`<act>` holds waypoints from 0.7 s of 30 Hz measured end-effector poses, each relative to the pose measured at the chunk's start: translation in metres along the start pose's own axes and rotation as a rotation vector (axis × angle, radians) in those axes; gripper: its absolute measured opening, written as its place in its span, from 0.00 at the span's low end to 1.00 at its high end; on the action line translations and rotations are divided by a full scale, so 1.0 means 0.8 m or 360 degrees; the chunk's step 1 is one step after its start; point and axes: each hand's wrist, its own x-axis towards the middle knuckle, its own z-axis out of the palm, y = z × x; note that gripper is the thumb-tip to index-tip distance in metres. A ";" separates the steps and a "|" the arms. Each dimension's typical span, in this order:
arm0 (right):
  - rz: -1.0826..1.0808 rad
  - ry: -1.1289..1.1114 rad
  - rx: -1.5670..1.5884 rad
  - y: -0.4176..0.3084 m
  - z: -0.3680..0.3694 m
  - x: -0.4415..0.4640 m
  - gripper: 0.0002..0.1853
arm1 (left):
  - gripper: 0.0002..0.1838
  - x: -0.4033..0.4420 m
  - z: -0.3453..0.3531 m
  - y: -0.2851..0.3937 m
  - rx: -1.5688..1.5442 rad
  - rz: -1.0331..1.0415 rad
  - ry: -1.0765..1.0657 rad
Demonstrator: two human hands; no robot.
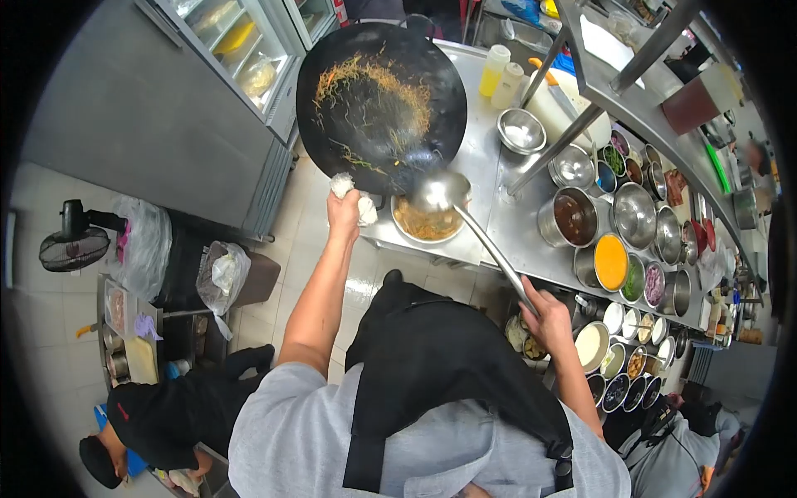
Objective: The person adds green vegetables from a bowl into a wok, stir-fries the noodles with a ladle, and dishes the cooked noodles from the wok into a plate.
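My left hand [344, 217] is wrapped around a white cloth [366, 210] at the near edge of a large black wok [447, 100]; the handle under the cloth is hidden. The wok is tilted, and thin brown noodles [407, 100] with shredded bits cling to its inside. In my right hand [545, 314] is the handle of a long metal ladle [490, 241]. The ladle's round head hangs beside the wok's near rim, over a bowl [427, 241] of noodles on the steel counter. It covers part of that bowl.
Squeeze bottles [495, 70], metal bowls [521, 131], a pot of dark sauce [569, 217] and an orange-filled container [611, 261] stand to the right. Shelf posts [552, 149] rise there. A fridge [166, 108] stands left. Co-workers [166, 407] are at lower left and lower right.
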 end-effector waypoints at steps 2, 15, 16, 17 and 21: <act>-0.0135 0.0166 0.0027 0.007 0.041 0.034 0.32 | 0.13 -0.008 0.009 0.003 0.0005 0.0062 0.0073; -0.0004 -0.0003 -0.0176 -0.008 0.023 0.036 0.32 | 0.15 -0.017 0.008 0.001 -0.0006 0.0079 0.0053; 0.0040 -0.0021 -0.0195 -0.014 0.010 0.017 0.32 | 0.15 -0.015 0.007 0.003 -0.0037 0.0067 0.0055; 0.0089 -0.0041 -0.0214 -0.018 0.005 -0.002 0.32 | 0.15 -0.013 0.007 0.005 -0.0069 0.0050 0.0055; 0.0196 0.0074 -0.0122 -0.047 0.010 -0.052 0.33 | 0.16 0.010 -0.012 0.004 -0.0068 -0.0038 -0.0008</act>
